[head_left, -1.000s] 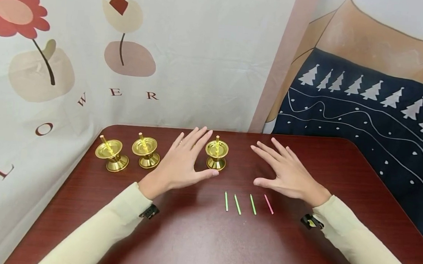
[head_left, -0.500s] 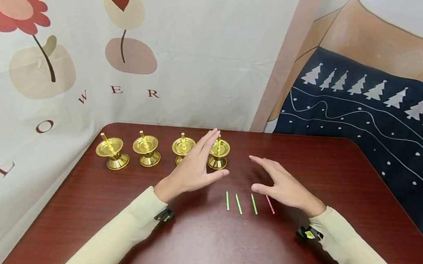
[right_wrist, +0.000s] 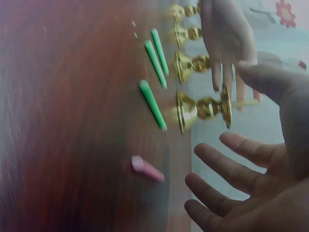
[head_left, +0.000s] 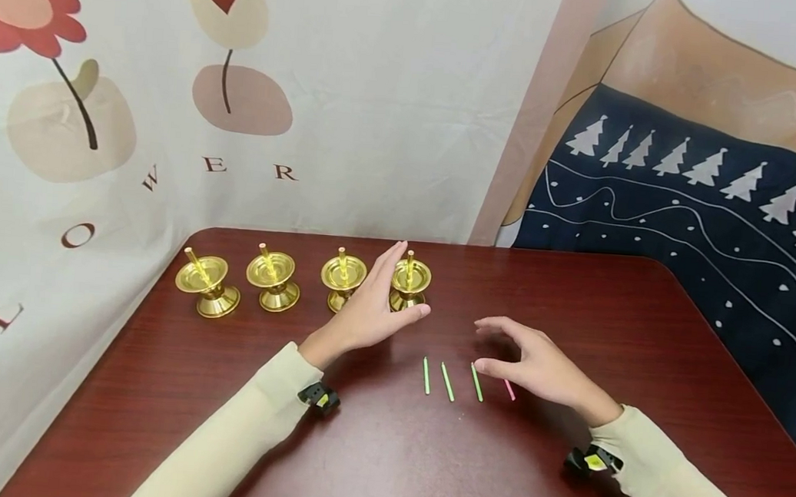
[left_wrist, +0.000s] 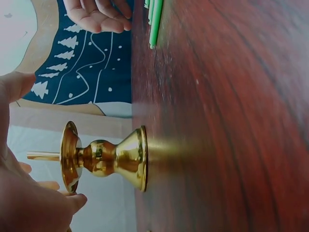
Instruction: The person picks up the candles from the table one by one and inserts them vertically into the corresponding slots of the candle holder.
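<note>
The end holder (head_left: 420,282) is super shiny gold metal, upright on the red-brown, wood-grained table (head_left: 356,446): skinny tube, shallow dish, bulby stem, flared foot. Left hand (head_left: 369,312) is right beside it, fingers straight, thumb out. Right hand (head_left: 539,362)'s well apart, loosely spread near slim, smooth green sticks (head_left: 447,383).

Dk-red ltrs (head_left: 213,165) "L O W E R" on white flower-print cloth bkdrp (head_left: 380,109). All caps, spaced apart, curving.
</note>
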Demonstrator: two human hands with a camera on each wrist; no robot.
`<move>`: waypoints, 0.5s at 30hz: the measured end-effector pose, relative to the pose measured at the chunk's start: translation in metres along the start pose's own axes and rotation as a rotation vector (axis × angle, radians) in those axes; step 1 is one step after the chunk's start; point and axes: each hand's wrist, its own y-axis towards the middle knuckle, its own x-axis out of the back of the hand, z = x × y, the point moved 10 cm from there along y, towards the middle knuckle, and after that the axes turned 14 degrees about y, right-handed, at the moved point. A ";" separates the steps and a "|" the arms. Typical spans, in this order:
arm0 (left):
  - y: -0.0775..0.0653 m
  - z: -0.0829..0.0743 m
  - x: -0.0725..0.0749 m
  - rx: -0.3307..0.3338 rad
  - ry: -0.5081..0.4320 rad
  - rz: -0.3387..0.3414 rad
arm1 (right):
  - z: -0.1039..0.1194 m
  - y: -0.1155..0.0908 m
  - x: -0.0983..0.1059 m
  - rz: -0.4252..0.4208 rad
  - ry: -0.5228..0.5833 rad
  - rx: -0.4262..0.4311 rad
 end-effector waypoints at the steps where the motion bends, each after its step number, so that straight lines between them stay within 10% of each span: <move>1: 0.001 0.001 -0.001 0.018 -0.015 0.004 | 0.002 0.001 -0.003 -0.006 -0.004 0.010; 15: 0.016 0.034 -0.022 0.156 -0.137 -0.007 | 0.026 0.023 -0.056 -0.025 -0.235 0.139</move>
